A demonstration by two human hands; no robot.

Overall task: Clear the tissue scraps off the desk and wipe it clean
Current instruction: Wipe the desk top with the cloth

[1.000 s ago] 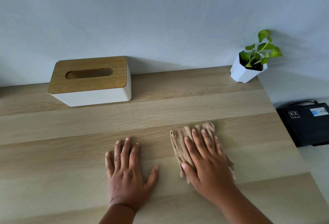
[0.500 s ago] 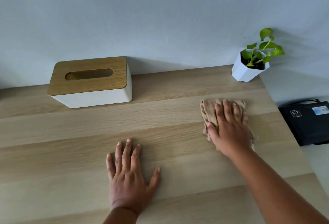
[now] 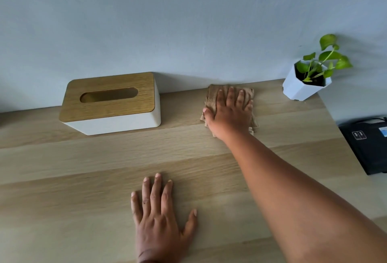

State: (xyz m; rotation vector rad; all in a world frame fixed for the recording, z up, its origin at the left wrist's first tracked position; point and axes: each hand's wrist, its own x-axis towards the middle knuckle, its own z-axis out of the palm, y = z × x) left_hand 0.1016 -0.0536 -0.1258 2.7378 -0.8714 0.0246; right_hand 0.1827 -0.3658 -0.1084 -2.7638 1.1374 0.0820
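A folded tan cloth (image 3: 213, 95) lies flat on the light wooden desk (image 3: 83, 168), close to the wall at the back. My right hand (image 3: 231, 114) presses down on it with fingers spread, arm stretched forward. My left hand (image 3: 159, 218) rests flat on the desk near the front, palm down, fingers apart, holding nothing. No tissue scraps show on the desk.
A white tissue box with a wooden lid (image 3: 110, 102) stands at the back left against the wall. A small green plant in a white pot (image 3: 306, 83) sits at the back right corner. A black device (image 3: 368, 145) lies beyond the desk's right edge.
My right hand has slid the cloth from the middle of the desk away from me to the back edge by the wall. My left hand has stayed in place.
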